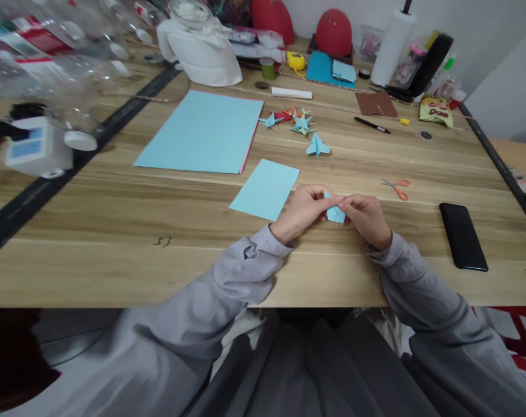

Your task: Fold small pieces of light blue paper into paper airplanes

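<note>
A small folded light-blue paper (336, 215) is held between both hands above the wooden table. My left hand (305, 209) pinches its upper left part, with the thumb lying across the top. From the other side, my right hand (367, 217) grips the upper right edge, and the fingertips of both hands meet there. Left of my hands lies a flat light-blue sheet (267, 190). Beyond them sits a folded blue paper plane (317, 145), near a cluster of small folded paper figures (301, 123). Fingers under the paper are partly hidden.
Large blue sheets (202, 132) lie at the back left. Orange-handled scissors (397, 188) and a black phone (463, 236) are on the right, a black pen (372, 125) farther back. Plastic bottles (78, 110) crowd the left; a paper towel roll (392, 49) stands behind.
</note>
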{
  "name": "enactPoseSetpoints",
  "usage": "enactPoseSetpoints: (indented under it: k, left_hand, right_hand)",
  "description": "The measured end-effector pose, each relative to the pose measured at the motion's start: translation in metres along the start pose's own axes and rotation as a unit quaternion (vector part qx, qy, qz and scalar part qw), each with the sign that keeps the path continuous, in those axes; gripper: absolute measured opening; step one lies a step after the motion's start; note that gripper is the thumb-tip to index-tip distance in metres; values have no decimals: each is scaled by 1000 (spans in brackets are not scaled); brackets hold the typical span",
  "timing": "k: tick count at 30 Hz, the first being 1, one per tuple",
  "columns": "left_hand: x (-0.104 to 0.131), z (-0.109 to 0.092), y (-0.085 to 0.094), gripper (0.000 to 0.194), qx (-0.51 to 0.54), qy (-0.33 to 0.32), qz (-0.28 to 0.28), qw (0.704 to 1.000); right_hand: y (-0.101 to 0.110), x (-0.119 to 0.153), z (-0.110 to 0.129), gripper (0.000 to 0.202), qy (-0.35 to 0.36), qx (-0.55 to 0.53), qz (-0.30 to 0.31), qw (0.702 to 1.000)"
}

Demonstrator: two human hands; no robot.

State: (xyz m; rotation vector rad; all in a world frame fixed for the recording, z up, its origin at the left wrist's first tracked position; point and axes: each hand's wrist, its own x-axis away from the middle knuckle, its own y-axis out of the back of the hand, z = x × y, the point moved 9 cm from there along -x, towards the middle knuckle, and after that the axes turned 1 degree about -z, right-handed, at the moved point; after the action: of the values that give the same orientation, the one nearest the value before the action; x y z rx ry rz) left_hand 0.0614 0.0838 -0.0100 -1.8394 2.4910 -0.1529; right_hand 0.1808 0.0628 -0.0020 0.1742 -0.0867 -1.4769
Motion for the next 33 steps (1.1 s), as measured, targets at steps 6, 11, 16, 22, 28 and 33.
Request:
enactPoseSetpoints:
  k: [6,11,16,22,28,33]
  left_hand:
    - [0,4,-1,43,26,7,7,1000]
    - [2,3,-3,41,49,8,6,999]
    - [2,1,-2,40,67,7,-12,998]
    - [3,3,-4,31,35,18,-4,999]
    - [9,4,-14,16,-47,12,29,998]
    - [13,8,-28,18,-50,30,91,994]
  right_hand:
    - [-5,1,0,44,5,-34,18,999]
    - [-5,2,1,44,-1,-50,14,999]
    - [2,1,-2,44,-16,-50,-14,999]
    - [21,-3,-11,46,-31,-37,-91,995]
    - [26,-2,-6,45,-6,-8,-114,993]
    - [25,-2,-2,48,0,0,-111,994]
